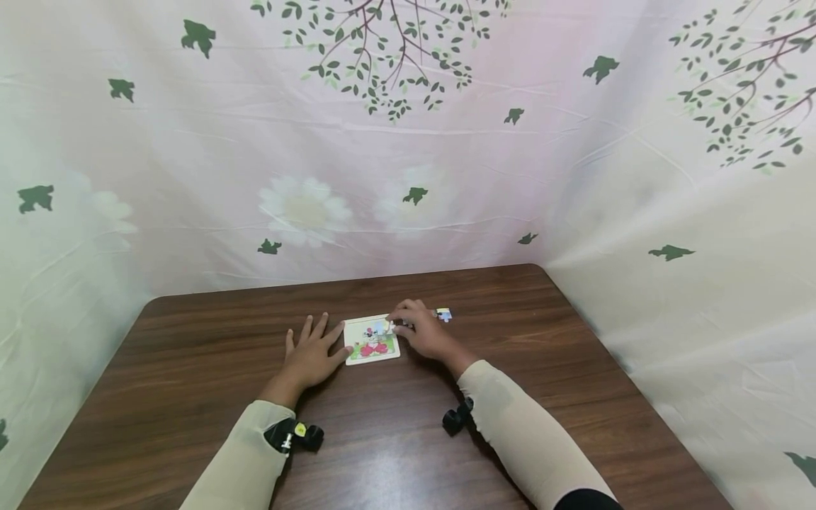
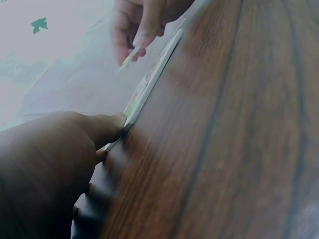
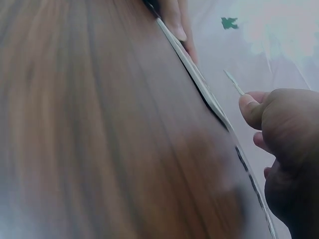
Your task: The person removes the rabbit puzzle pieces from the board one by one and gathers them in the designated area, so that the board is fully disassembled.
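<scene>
A jigsaw puzzle board (image 1: 354,334) with a pale frame and a cartoon mouse picture lies on the table. My left hand (image 1: 312,360) rests at its left side with fingers spread. The left thumb (image 2: 110,127) presses the board's edge in the left wrist view. Over the board's upper right part, my right hand (image 1: 422,331) pinches a thin puzzle piece (image 3: 234,82) between thumb and fingertips. In the left wrist view that puzzle piece (image 2: 128,60) is tilted and raised above the board. The head view partly hides it behind the right fingers.
Just right of the right hand lies a loose blue and white puzzle piece (image 1: 444,314). Thin edges of more flat pieces (image 3: 255,188) show beyond the board in the right wrist view. The brown wooden table (image 1: 223,368) backs onto a printed curtain (image 1: 408,170).
</scene>
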A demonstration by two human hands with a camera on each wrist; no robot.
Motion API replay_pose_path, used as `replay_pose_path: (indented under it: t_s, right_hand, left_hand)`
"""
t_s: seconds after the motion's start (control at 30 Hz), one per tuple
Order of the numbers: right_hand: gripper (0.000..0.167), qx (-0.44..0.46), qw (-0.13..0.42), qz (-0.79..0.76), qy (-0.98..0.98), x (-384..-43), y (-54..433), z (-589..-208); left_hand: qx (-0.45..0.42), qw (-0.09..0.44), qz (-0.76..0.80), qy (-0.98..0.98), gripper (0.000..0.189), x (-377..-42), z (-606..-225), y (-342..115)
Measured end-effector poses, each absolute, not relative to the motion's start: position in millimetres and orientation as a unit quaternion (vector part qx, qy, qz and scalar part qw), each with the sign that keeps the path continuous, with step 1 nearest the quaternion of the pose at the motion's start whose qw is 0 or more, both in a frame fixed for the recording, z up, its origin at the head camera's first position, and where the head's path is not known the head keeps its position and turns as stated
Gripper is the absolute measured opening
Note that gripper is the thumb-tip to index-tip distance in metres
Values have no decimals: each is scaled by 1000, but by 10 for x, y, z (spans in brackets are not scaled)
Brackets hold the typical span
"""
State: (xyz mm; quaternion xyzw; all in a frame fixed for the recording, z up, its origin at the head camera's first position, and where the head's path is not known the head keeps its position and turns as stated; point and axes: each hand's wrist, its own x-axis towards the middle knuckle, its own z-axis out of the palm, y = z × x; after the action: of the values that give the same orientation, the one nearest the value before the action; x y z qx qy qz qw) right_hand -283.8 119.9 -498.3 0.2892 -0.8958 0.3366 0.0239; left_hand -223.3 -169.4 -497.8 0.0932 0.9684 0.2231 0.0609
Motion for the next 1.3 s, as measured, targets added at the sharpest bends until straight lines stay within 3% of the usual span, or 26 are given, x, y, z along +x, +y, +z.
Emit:
replay_pose_path:
  t_s: [0.43,1.3]
  right_hand:
    - [26,246,17,360,-900,-2861,1578,-4998]
    - [25,237,-5,398,-886,-2783,1785,-5001]
  left_hand:
    - [88,60,225,969,75,-2218,-4939,-1684]
    - [54,51,256,964,70,-2284,-4954,-1609]
